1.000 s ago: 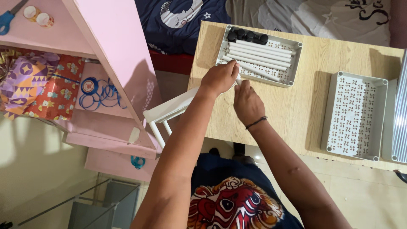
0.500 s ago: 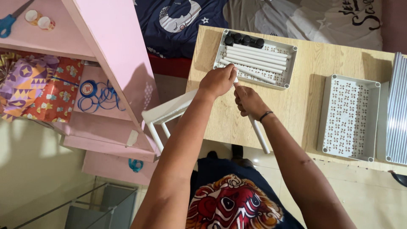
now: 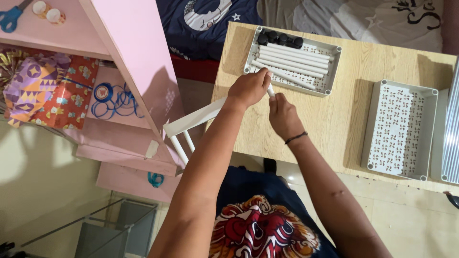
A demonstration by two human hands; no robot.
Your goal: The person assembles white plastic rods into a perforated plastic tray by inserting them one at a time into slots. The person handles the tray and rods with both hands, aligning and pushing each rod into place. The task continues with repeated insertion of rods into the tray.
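My left hand and my right hand are both closed around one white tube just in front of a white patterned tray on the wooden table. Only a short piece of the tube shows between the two hands. In that tray lie several more white tubes and a row of black caps along its far edge. My right wrist wears a thin black band.
A second white patterned tray stands to the right, next to a ribbed metal sheet. A white chair back is at the table's left edge. Pink shelves at left hold gift wrap, blue ribbon and scissors.
Half a second ago the tube stuck out below my right wrist toward me. Now it is tilted up and mostly hidden in my hands. Both hands stay in front of the tray.
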